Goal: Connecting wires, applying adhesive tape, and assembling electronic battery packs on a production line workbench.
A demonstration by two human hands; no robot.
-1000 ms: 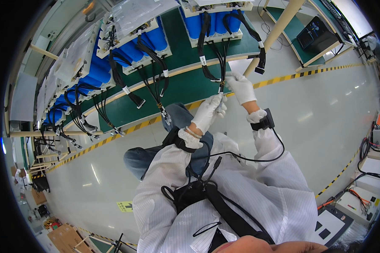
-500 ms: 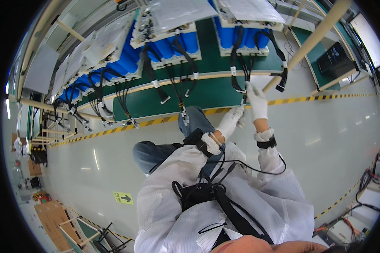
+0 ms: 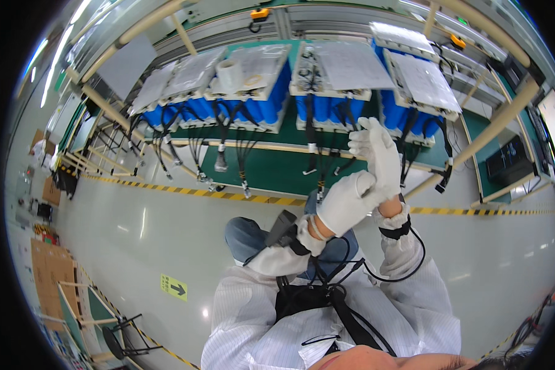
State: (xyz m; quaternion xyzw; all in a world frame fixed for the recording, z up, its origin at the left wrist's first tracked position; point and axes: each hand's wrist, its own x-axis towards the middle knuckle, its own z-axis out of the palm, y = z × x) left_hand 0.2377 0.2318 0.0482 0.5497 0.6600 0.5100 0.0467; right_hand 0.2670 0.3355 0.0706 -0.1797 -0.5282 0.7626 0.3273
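Note:
Both hands wear white gloves and are raised together in front of a row of blue battery packs (image 3: 269,102). My left hand (image 3: 346,205) is closed on the glove at the heel and wrist of my right hand; its fingertips are partly hidden. My right hand (image 3: 381,157) points upward, holding nothing, with its fingers somewhat apart and slightly bent. Behind and beside the hands, black cable bundles (image 3: 310,139) with connectors hang from the packs' front edges. Thin black leads (image 3: 243,163) with pale ends hang further left.
The packs stand on a green bench (image 3: 262,169) with a beige tube rail along its front. A white tape roll (image 3: 229,75) sits on one pack. A slanting beige post (image 3: 505,117) rises at right. Yellow-black floor tape (image 3: 253,197) runs beneath the bench edge.
My hands have left the cable bundle at the right pack and come closer together, the left now on the right glove. The view has tilted up, showing more of the packs' tops.

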